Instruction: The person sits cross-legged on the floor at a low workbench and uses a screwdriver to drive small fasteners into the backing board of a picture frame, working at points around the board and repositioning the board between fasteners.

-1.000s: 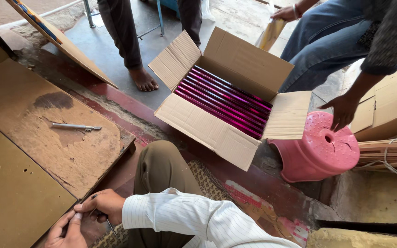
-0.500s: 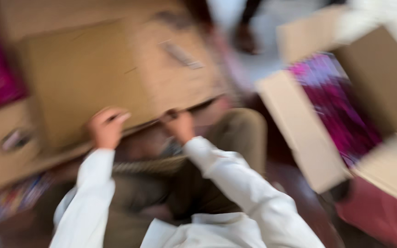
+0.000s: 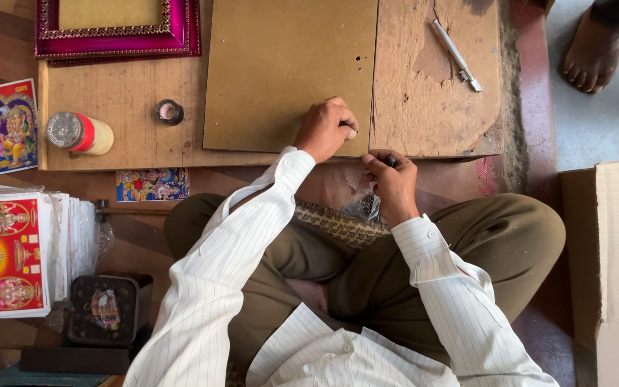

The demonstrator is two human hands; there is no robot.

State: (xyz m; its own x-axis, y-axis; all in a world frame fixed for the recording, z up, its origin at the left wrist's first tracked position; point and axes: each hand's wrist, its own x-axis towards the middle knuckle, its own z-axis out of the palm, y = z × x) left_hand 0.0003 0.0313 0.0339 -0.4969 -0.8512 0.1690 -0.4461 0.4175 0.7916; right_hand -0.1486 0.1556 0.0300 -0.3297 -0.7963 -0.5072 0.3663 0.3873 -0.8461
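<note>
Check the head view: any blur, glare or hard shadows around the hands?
Head view: sharp, lighting soft and even; no glare on the flat brown backing board; only faint shadow under the left hand and right hand; edges slightly stretched.

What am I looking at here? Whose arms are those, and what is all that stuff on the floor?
The camera sits on a person's head and looks straight down, so you see their own arms in white striped sleeves and their crossed legs in brown trousers. The left hand rests on the edge of a plain brown board, pinching something too small to make out. The right hand pinches a small dark thing just above a little clear bag in the lap. The board lies on a low wooden work surface, with a thin metal tool, a small roll of tape, a little jar with a silver lid and a pink and gold picture frame. On the left are stacks of colourful printed pictures. The bare foot at the top right belongs to someone else.
</note>
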